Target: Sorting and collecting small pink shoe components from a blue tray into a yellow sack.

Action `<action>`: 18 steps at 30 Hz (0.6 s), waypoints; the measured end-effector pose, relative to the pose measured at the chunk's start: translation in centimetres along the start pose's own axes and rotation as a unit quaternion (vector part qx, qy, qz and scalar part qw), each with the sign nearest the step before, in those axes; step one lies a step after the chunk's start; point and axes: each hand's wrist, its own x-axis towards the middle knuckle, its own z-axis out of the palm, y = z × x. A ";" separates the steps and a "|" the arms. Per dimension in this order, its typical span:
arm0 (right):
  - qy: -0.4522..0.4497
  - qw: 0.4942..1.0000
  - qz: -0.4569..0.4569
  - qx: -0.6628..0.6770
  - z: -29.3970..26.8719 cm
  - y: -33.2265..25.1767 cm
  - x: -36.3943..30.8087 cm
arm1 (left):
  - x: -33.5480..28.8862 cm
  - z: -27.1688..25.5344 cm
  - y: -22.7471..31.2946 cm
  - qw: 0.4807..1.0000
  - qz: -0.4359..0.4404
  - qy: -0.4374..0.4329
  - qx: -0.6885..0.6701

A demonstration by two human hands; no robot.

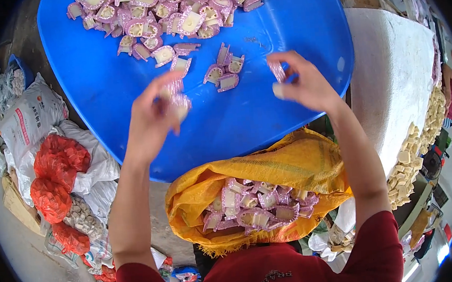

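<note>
My left hand (150, 112), slightly blurred, is closed on pink glittery plastic pieces (180, 103) with cream-coloured insides; at least two show at its fingertips. Over the right part of the blue tray (205, 137), my right hand (308, 85) pinches one such plastic piece (277, 71) between thumb and fingers. Between the hands, a small cluster of the same pieces (224, 69) lies on the tray. A big heap of them (175, 13) covers the tray's far side. Close to my body, a yellow woven sack (259, 165) gapes around many more pieces (255, 217).
At left stand white printed sacks (33, 115) and red plastic bags (55, 168). A white sheet (389, 77) covers a surface at right, with cream-coloured pieces (404, 175) heaped beside it. Part of another person (450, 91) shows at the far right edge.
</note>
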 end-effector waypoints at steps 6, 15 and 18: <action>-0.157 0.951 -0.265 -0.010 1.1 -6.0 -11.2 | -12.9 4.0 2.5 0.925 0.152 -0.315 0.147; -0.328 0.887 -0.282 -0.160 5.3 -3.0 -17.3 | -17.9 7.9 -4.2 0.805 0.213 -0.294 0.469; -0.371 0.880 -0.255 -0.152 4.9 -3.9 -16.7 | -16.7 7.6 -1.2 0.859 0.212 -0.306 0.350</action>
